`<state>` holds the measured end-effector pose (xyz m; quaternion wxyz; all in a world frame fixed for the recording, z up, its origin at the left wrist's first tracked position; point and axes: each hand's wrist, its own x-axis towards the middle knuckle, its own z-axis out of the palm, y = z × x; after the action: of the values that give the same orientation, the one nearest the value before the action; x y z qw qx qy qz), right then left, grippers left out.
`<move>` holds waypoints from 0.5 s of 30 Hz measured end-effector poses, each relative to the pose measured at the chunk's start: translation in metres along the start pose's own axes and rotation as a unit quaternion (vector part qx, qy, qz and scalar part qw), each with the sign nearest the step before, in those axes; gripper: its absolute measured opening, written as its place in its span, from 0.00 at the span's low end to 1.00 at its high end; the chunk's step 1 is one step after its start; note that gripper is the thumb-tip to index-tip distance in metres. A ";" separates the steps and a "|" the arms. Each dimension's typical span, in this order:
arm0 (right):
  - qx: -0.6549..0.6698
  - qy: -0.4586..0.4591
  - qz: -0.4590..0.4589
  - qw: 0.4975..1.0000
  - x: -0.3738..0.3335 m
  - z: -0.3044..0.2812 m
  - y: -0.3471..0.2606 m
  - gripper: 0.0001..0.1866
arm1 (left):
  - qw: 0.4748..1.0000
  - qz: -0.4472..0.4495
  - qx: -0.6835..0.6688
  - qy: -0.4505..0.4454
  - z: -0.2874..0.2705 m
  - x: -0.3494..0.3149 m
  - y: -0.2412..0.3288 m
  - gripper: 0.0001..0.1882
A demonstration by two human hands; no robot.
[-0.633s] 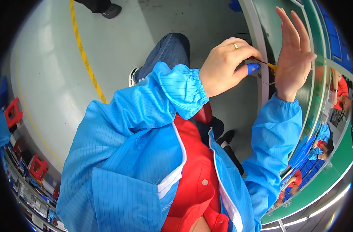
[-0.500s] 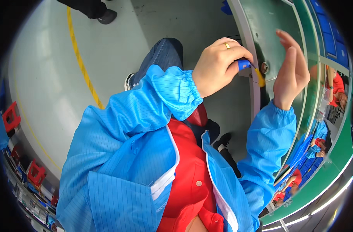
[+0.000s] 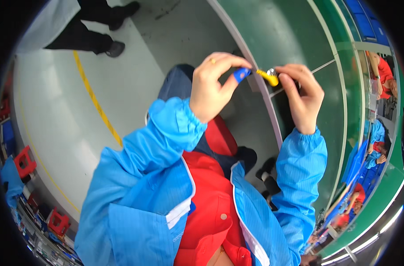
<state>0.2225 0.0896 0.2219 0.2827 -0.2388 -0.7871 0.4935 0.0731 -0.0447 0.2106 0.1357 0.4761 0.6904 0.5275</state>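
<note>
Left hand (image 3: 211, 91) pinches the thin dark end of a small yellow piece (image 3: 268, 78) between the forefinger and a thumb wearing a blue cover (image 3: 241, 74). Over the near edge of the green bench (image 3: 277, 26), the piece lies between the two hands, its thicker yellow end slanting down to the right. Beside that end shows a small shiny thing (image 3: 271, 71), too blurred to name. Right hand (image 3: 306, 97), held open well off to the right half a second ago, has curled in, thumb and forefinger close to the yellow end; whether they grip it I cannot tell. Both hands thus seem to work at the one piece. No brand, label or writing is legible on it.
</note>
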 end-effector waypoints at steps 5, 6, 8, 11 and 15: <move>0.009 -0.007 -0.022 1.000 0.002 -0.001 -0.008 0.06 | 0.999 0.013 0.044 0.011 -0.011 -0.015 -0.018 0.15; 0.007 0.001 -0.025 1.000 0.006 0.000 -0.009 0.06 | 0.993 0.027 0.106 -0.047 -0.018 -0.012 -0.025 0.19; 0.021 0.002 -0.028 0.999 0.008 0.001 -0.015 0.06 | 0.964 0.077 0.219 -0.134 -0.023 -0.031 -0.049 0.21; 0.020 0.006 -0.026 0.999 0.003 0.002 -0.018 0.05 | 0.925 0.012 0.275 -0.260 -0.018 -0.065 -0.075 0.21; 0.017 0.011 -0.026 0.999 -0.003 -0.001 -0.022 0.06 | 0.829 -0.009 0.352 -0.435 -0.011 -0.094 -0.075 0.19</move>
<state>0.2231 0.0797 0.2414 0.3081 -0.2186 -0.7813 0.4969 0.0750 -0.1263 0.1216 0.2501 0.6658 0.7028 -0.0140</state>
